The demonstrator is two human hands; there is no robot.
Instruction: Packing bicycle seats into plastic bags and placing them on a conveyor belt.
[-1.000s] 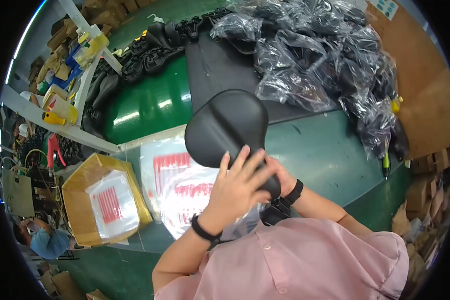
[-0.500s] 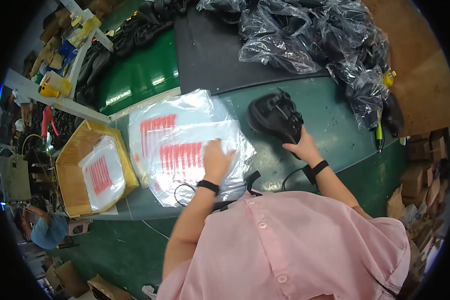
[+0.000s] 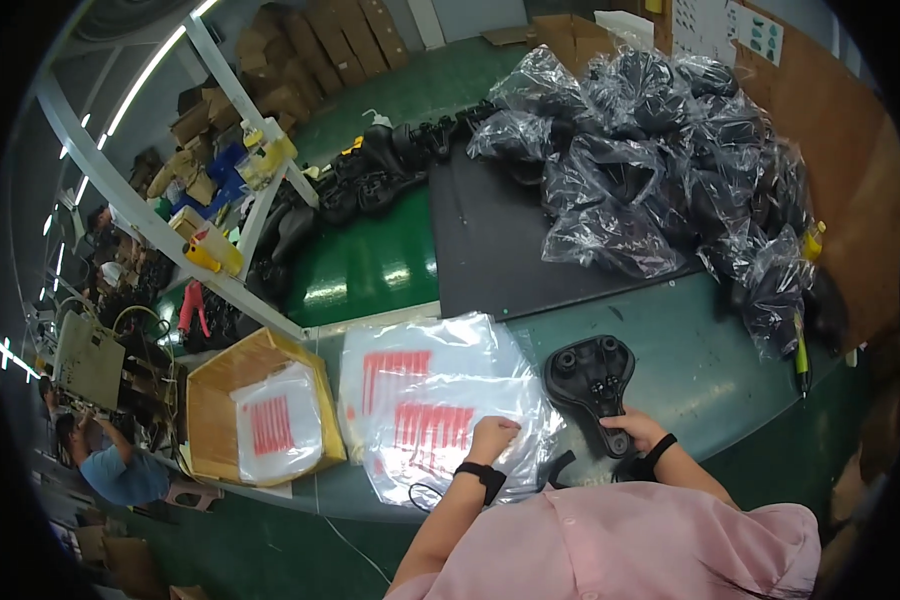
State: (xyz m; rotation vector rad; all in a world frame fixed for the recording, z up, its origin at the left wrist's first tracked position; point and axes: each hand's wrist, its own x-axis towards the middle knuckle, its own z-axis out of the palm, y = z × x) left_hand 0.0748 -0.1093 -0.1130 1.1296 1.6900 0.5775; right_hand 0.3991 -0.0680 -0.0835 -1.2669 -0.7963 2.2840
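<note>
My right hand point(image 3: 638, 430) grips the narrow nose of a black bicycle saddle point(image 3: 592, 378). The saddle's underside faces up, its wide end pointing away from me. To its left, flat clear plastic bags point(image 3: 450, 375) with red printing lie in a stack on the green table. My left hand point(image 3: 494, 440) is over the stack's right part, fingers curled and pressed together at the top bag. The exact pinch is hard to make out.
A yellow bin point(image 3: 210, 425) with more printed bags stands left. Saddles in clear bags point(image 3: 660, 170) are heaped at the far right on a black mat point(image 3: 510, 260). Unwrapped black saddles point(image 3: 370, 185) line the far left. A yellow-green pen-like tool point(image 3: 801, 355) hangs at the right edge.
My left hand's fingers have gone from spread to curled on the bags. The saddle in my right hand has turned, its nose now toward me. The view has tilted up.
</note>
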